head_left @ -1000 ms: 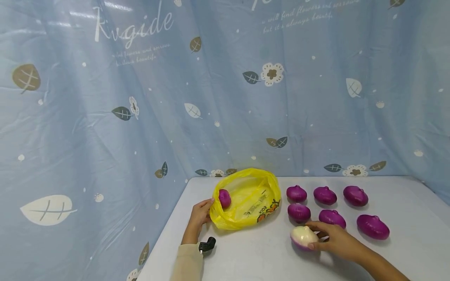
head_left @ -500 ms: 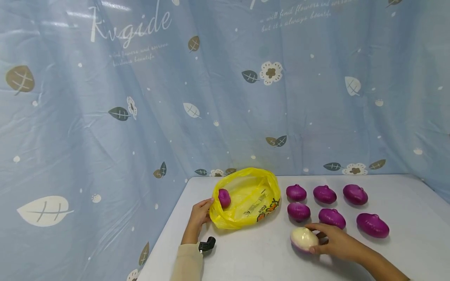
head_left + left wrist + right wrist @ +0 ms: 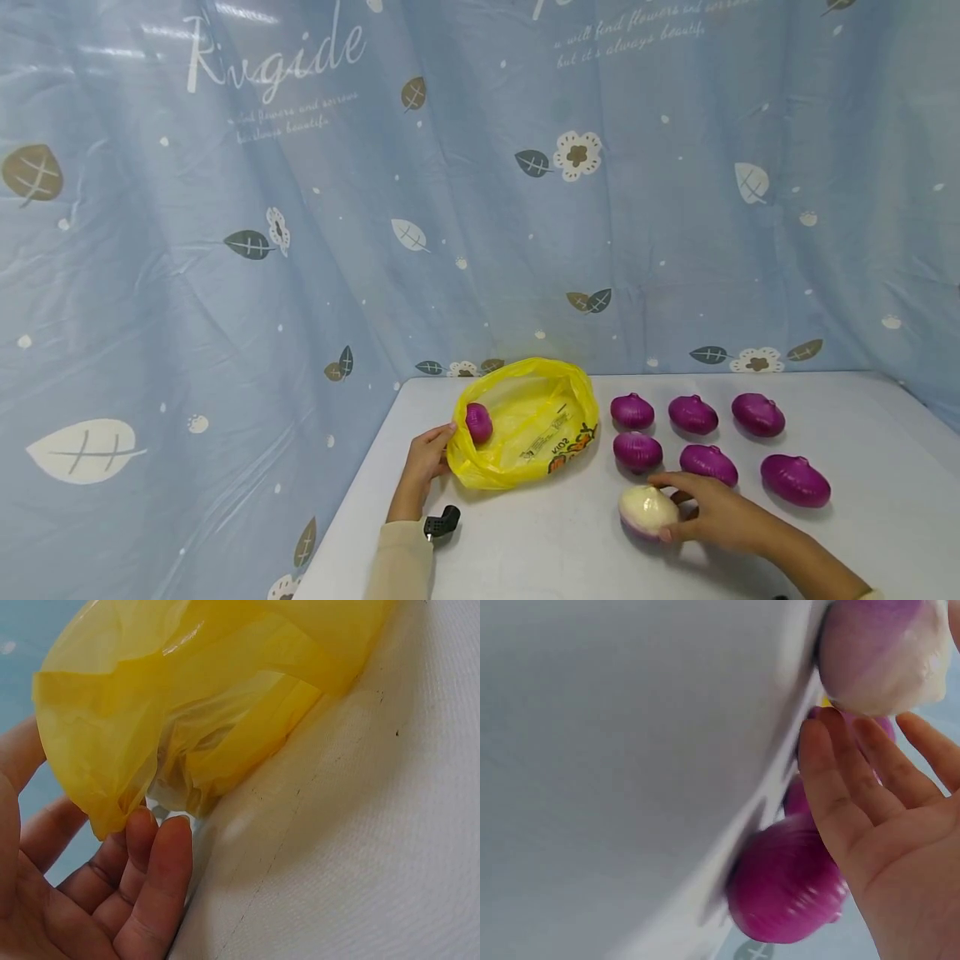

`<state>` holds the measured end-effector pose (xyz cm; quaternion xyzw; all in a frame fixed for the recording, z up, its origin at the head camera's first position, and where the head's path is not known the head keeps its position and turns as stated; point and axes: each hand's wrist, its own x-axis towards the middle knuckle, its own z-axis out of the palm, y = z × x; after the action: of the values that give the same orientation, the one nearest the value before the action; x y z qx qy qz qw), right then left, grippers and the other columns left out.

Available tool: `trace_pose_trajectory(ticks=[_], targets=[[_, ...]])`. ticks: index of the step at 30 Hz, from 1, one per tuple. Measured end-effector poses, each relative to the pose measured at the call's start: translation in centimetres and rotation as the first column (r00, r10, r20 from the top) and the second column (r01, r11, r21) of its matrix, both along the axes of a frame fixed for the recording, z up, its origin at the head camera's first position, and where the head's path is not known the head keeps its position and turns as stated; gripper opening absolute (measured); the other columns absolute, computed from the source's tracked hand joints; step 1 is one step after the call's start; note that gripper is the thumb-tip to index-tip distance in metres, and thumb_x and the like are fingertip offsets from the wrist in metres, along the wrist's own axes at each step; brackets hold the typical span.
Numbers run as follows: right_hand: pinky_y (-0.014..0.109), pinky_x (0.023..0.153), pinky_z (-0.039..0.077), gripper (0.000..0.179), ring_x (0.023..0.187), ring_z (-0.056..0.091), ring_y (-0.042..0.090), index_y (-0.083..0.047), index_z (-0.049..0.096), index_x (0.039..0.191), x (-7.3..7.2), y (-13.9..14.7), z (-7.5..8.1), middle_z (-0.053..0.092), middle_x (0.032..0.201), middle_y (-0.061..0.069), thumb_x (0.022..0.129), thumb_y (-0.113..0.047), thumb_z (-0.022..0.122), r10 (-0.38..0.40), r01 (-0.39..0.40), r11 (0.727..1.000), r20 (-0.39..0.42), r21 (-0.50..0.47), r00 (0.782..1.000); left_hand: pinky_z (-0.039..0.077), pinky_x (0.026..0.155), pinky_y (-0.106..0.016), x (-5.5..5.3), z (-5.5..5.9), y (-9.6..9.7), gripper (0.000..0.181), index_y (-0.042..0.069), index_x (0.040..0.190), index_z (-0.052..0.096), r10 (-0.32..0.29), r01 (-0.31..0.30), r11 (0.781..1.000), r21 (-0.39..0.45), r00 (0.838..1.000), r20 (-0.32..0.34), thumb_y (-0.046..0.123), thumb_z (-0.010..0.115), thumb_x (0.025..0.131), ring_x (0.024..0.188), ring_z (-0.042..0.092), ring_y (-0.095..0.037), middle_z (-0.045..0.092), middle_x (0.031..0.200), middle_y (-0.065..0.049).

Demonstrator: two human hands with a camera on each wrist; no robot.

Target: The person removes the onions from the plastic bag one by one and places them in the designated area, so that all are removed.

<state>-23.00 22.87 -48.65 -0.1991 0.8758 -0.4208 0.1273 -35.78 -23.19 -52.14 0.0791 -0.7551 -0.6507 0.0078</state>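
Observation:
A yellow plastic bag (image 3: 517, 479) lies on its side with its mouth toward me and a purple onion (image 3: 478, 423) inside at the left. My left hand (image 3: 424, 460) holds the bag's left rim; in the left wrist view the fingers (image 3: 169, 862) curl at the crumpled yellow edge. My right hand (image 3: 716, 512) has thumb and fingertips on either side of a pale, white-topped onion (image 3: 647, 510) on the table. From the right wrist, that onion (image 3: 881, 656) shows a purple patch, close beyond the fingertips.
Several purple onions stand in two rows behind and beside my right hand, among them a near left one (image 3: 637, 452) and a near right one (image 3: 797, 481). A black device (image 3: 442, 522) sits by my left wrist. A blue patterned curtain (image 3: 480, 208) hangs behind the white table (image 3: 540, 550).
Both hands stay almost where they were, the left at the bag and the right at the pale onion. The head view has shifted slightly.

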Motion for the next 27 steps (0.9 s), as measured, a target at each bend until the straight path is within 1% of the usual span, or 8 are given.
trace_pose_trajectory(ticks=[4, 9, 12, 16, 19, 22, 24, 27], targets=[[0.043, 0.079, 0.056, 0.074, 0.104, 0.06, 0.03, -0.006, 0.055, 0.135, -0.4, -0.4, 1.4, 0.06, 0.121, 0.008, 0.075, -0.041, 0.082, -0.023, 0.024, 0.999, -0.03, 0.029, 0.999, 0.057, 0.069, -0.033, 0.0, 0.2, -0.2, 0.065, 0.007, 0.128, 0.064, 0.0, 0.0, 1.0, -0.005, 1.0, 0.004, 0.056, 0.068, 0.085, 0.081, 0.063, -0.019, 0.065, 0.108, -0.011], [0.044, 0.082, 0.054, 0.067, 0.107, 0.059, 0.032, -0.006, 0.057, 0.134, -1.7, -1.3, 3.5, 0.062, 0.122, 0.011, 0.08, -0.04, 0.079, 0.017, -0.01, 0.997, -0.101, 0.071, 0.995, 0.057, 0.07, -0.033, -0.3, 0.5, -0.4, 0.068, 0.009, 0.128, 0.065, 0.009, -0.009, 1.0, -0.009, 1.0, 0.013, 0.06, 0.068, 0.082, 0.082, 0.064, -0.02, 0.065, 0.109, -0.011], [0.044, 0.084, 0.054, 0.066, 0.106, 0.06, 0.03, -0.007, 0.058, 0.134, -2.7, -2.1, 4.6, 0.064, 0.119, 0.009, 0.081, -0.04, 0.078, 0.051, -0.037, 0.994, -0.141, 0.1, 0.989, 0.057, 0.071, -0.033, -0.4, 0.5, -0.5, 0.072, 0.01, 0.128, 0.065, 0.009, -0.008, 1.0, -0.021, 1.0, 0.015, 0.063, 0.068, 0.08, 0.084, 0.063, -0.02, 0.064, 0.111, -0.011], [0.045, 0.084, 0.054, 0.063, 0.104, 0.061, 0.026, -0.013, 0.06, 0.132, -4.0, -3.4, 5.8, 0.066, 0.116, 0.004, 0.08, -0.044, 0.078, 0.084, -0.052, 0.986, -0.194, 0.161, 0.977, 0.057, 0.071, -0.033, -0.3, 0.5, -0.4, 0.072, 0.007, 0.128, 0.064, 0.0, 0.0, 1.0, -0.015, 1.0, 0.008, 0.061, 0.068, 0.081, 0.084, 0.063, -0.021, 0.065, 0.11, -0.011], [0.045, 0.084, 0.054, 0.061, 0.103, 0.061, 0.026, -0.016, 0.062, 0.129, -5.0, -4.5, 6.7, 0.066, 0.114, 0.002, 0.079, -0.047, 0.078, 0.097, -0.059, 0.98, -0.194, 0.192, 0.976, 0.056, 0.072, -0.032, -0.1, 0.4, -0.3, 0.069, 0.007, 0.128, 0.064, -0.004, 0.005, 1.0, -0.014, 1.0, 0.01, 0.059, 0.067, 0.083, 0.084, 0.062, -0.02, 0.065, 0.11, -0.011], [0.042, 0.082, 0.055, 0.06, 0.103, 0.062, 0.026, -0.017, 0.063, 0.129, -6.1, -5.8, 7.6, 0.066, 0.112, -0.002, 0.079, -0.046, 0.078, 0.108, -0.069, 0.975, -0.181, 0.21, 0.978, 0.056, 0.072, -0.032, 0.1, 0.2, -0.2, 0.067, 0.007, 0.128, 0.064, -0.012, 0.012, 1.0, -0.02, 1.0, 0.011, 0.058, 0.066, 0.085, 0.084, 0.062, -0.02, 0.065, 0.111, -0.01], [0.04, 0.082, 0.055, 0.058, 0.101, 0.063, 0.025, -0.013, 0.063, 0.129, -6.7, -6.6, 8.2, 0.066, 0.113, -0.001, 0.082, -0.041, 0.078, 0.147, -0.102, 0.97, -0.198, 0.221, 0.969, 0.056, 0.071, -0.033, 0.2, 0.0, -0.2, 0.067, 0.006, 0.128, 0.063, -0.016, 0.016, 1.0, -0.025, 1.0, 0.003, 0.058, 0.066, 0.085, 0.082, 0.062, -0.02, 0.065, 0.112, -0.01], [0.039, 0.082, 0.055, 0.055, 0.101, 0.062, 0.024, -0.01, 0.062, 0.129, -7.6, -7.8, 8.8, 0.066, 0.113, 0.0, 0.084, -0.036, 0.077, 0.184, -0.129, 0.962, -0.223, 0.24, 0.957, 0.056, 0.07, -0.033, 0.3, -0.2, -0.1, 0.068, 0.005, 0.129, 0.063, -0.022, 0.022, 0.999, -0.026, 1.0, -0.009, 0.057, 0.066, 0.086, 0.079, 0.062, -0.02, 0.065, 0.111, -0.01]])
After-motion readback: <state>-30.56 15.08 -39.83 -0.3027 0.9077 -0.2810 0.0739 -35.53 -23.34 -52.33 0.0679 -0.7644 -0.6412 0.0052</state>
